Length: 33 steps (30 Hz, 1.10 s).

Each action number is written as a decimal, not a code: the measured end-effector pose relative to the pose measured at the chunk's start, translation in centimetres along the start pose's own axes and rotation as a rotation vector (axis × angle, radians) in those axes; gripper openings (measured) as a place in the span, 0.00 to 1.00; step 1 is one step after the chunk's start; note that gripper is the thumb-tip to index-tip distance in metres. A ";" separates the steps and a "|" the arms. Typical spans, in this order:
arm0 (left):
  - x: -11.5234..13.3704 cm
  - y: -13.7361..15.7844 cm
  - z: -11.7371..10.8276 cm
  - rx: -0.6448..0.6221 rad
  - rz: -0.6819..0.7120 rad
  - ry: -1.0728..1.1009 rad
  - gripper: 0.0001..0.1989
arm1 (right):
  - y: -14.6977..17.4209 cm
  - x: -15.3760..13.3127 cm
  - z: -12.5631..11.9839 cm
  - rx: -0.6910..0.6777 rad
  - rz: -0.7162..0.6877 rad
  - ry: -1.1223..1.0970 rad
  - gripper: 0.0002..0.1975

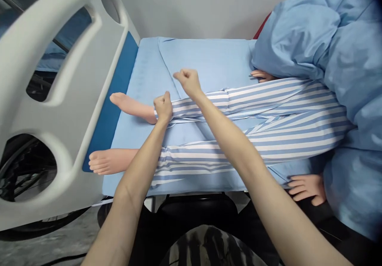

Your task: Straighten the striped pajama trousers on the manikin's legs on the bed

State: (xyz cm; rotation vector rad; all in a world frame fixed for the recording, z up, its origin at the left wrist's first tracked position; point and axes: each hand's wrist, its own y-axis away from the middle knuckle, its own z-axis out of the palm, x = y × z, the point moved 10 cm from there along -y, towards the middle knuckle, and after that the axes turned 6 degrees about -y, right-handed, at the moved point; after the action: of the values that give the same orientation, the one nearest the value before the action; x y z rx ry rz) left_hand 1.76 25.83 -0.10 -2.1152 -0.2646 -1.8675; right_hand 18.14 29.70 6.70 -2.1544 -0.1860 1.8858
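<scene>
Head view: left hand [163, 107] and right hand [189, 82] are curled into fists near mid-frame, by striped trousers [289, 136] spread from centre to right; whether anything is gripped cannot be told

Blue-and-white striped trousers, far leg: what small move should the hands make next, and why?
Probably lower the curled bare right hand onto the far leg of the blue-and-white striped trousers. It appears against the pale blue bed sheet just past that leg, while the curled bare left hand appears over its lower end, near the bare far foot. Contact is unclear.
</scene>
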 end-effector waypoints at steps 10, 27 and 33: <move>0.2 -1.8 3.0 -0.127 0.032 0.107 0.26 | 0.9 3.4 -0.5 0.093 -0.028 0.014 0.18; 0.8 -0.9 10.0 -0.254 0.032 0.115 0.22 | 0.4 5.6 -12.0 0.269 -0.044 0.074 0.20; 3.1 0.2 14.9 -0.338 0.092 0.125 0.22 | 0.4 7.0 -13.5 0.258 -0.028 0.105 0.21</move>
State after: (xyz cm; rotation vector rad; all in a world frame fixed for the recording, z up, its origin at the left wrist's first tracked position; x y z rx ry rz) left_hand 16.09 30.63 1.34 -2.1592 0.1874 -2.0982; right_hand 32.43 29.62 1.48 -2.0562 0.0467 1.6740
